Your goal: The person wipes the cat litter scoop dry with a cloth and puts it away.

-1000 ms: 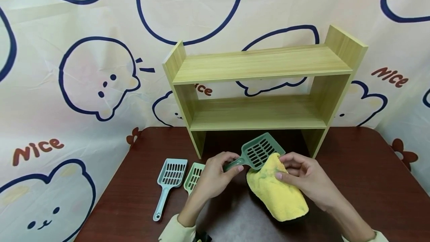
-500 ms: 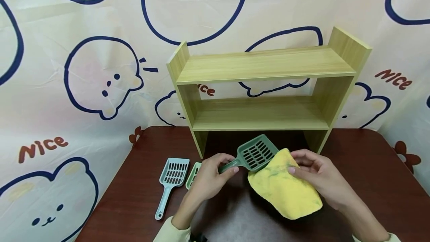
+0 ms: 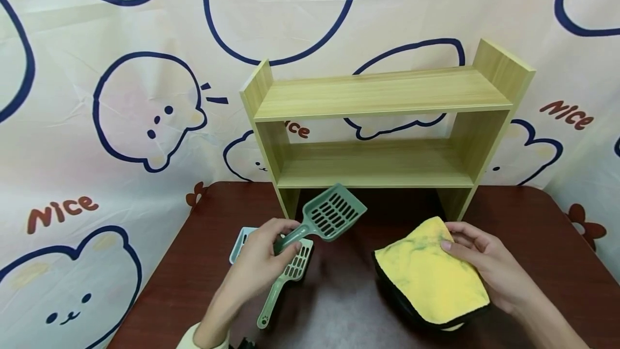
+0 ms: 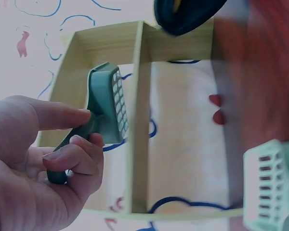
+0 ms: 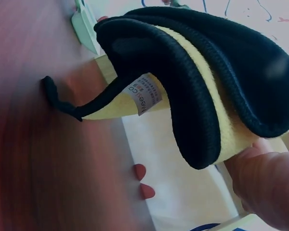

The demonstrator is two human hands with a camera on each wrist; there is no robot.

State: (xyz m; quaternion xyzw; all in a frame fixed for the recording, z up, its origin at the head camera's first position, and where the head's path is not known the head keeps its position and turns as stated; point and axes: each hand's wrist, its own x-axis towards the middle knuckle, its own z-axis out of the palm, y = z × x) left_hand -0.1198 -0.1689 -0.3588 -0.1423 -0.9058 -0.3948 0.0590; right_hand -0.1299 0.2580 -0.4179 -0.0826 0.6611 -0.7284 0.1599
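Hands: well apart from each other, both occupied. The left hand (image 3: 261,257) is clamped on the handle of the dark green scoop (image 3: 319,221); the right hand (image 3: 484,265) pinches the yellow cloth (image 3: 431,276) near its upper right corner.

Change against 0.5 s ago: the scoop's head, then overlapping the cloth's edge in the head view, is now shifted left and separated from it. The right hand and cloth have moved slightly right. The light green scoop (image 3: 289,274), earlier mostly behind the left hand, now shows its handle and much of its slotted head; the light blue scoop (image 3: 238,246) is now largely covered by that hand.

Pose: left thumb on the near side of the handle, fingers curled at the far side; slotted head points up and to the right. Right thumb lies on the cloth's yellow face, fingers behind it.

Cloth: dark edging and dark reverse, greenish smudges on the yellow face, printed label (image 5: 145,94) visible in the right wrist view.

Outward: light green and light blue scoops lie on the dark red-brown surface (image 3: 189,273). Wooden shelf (image 3: 378,93) stands at the back, before a printed backdrop (image 3: 145,20).
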